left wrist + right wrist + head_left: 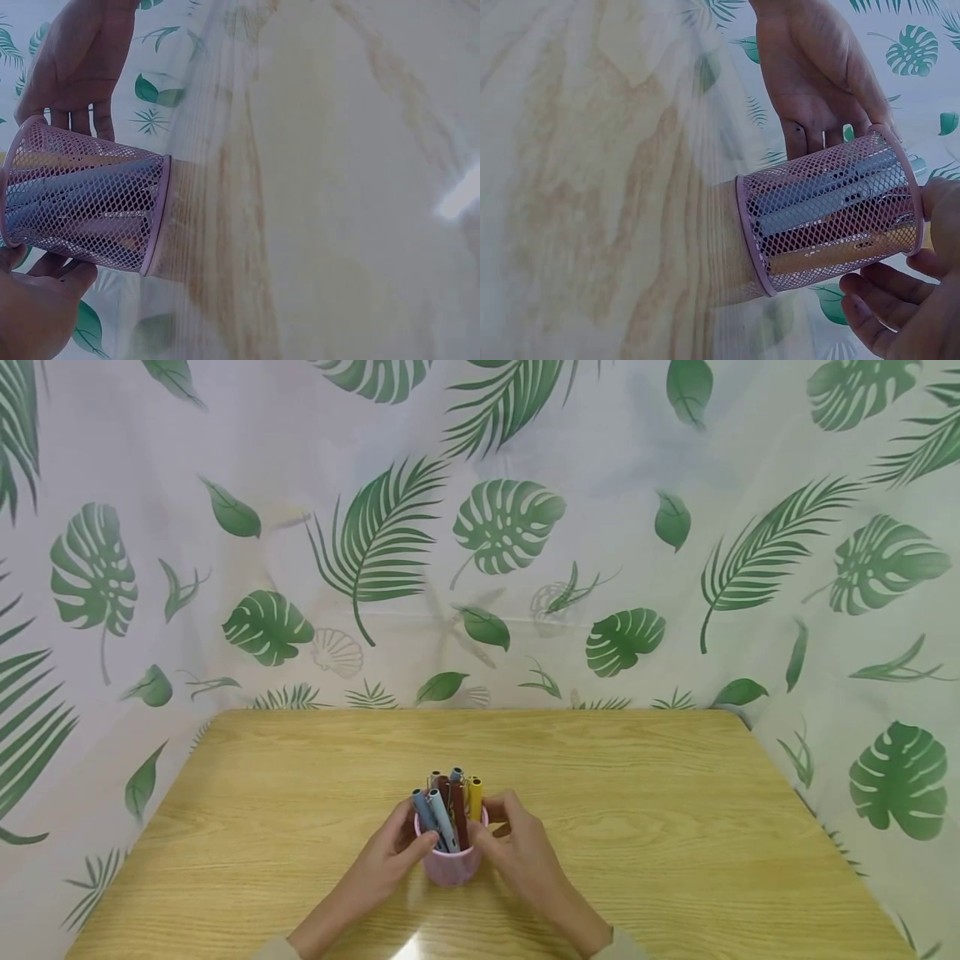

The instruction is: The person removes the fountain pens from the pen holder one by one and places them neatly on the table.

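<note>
A pink mesh pen holder [450, 865] stands on the wooden table [675, 827] near its front edge. Several pens [448, 814] stick up out of it, among them grey-blue, dark red and yellow ones. My left hand [397, 852] grips the holder's left side, thumb on the front by the rim. My right hand [517, 847] grips the right side the same way. In the left wrist view the holder [82, 202] sits between my left hand [30, 315] and my right hand [75, 60]. In the right wrist view the holder [832, 210] lies between my right hand [907, 315] and my left hand [817, 67].
A white curtain with green leaf prints [480, 568] hangs behind the table and along both sides. The table's back edge [465, 710] meets the curtain. Bare wood lies to the left, right and behind the holder.
</note>
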`<state>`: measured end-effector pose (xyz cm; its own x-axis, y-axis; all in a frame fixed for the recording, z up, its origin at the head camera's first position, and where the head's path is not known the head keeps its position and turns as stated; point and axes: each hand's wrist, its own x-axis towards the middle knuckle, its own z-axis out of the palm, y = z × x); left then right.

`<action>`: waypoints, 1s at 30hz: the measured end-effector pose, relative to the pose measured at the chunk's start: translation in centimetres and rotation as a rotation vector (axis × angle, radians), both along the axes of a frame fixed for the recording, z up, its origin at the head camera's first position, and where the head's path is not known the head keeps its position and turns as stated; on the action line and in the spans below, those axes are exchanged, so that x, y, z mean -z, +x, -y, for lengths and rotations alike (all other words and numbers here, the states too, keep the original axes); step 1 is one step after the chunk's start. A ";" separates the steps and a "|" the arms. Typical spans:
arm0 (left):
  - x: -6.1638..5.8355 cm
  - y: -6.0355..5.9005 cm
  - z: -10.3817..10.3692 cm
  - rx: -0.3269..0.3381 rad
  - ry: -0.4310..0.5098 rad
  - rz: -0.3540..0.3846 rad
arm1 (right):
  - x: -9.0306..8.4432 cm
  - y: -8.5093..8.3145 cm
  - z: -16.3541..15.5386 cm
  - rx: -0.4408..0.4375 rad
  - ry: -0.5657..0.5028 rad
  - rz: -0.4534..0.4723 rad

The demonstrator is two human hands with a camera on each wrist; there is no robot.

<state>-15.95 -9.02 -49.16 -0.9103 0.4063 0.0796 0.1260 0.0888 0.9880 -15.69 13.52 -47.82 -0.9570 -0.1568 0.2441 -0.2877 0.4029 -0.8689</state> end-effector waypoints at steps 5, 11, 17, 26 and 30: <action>0.0 0.0 0.0 -0.004 -0.002 -0.012 | -0.2 -0.4 0.3 0.022 0.009 -0.028; 0.1 -0.1 0.0 0.005 -0.003 -0.003 | -0.1 -0.8 0.8 0.062 0.029 -0.063; 0.0 0.0 0.0 -0.006 -0.007 -0.003 | 0.0 -1.2 1.2 0.084 0.028 -0.081; 0.1 0.1 0.0 -0.026 -0.014 -0.008 | 0.1 -1.5 1.4 0.107 0.008 -0.133; 0.1 0.1 0.0 -0.038 -0.023 0.000 | 0.1 -1.5 1.5 0.120 0.002 -0.139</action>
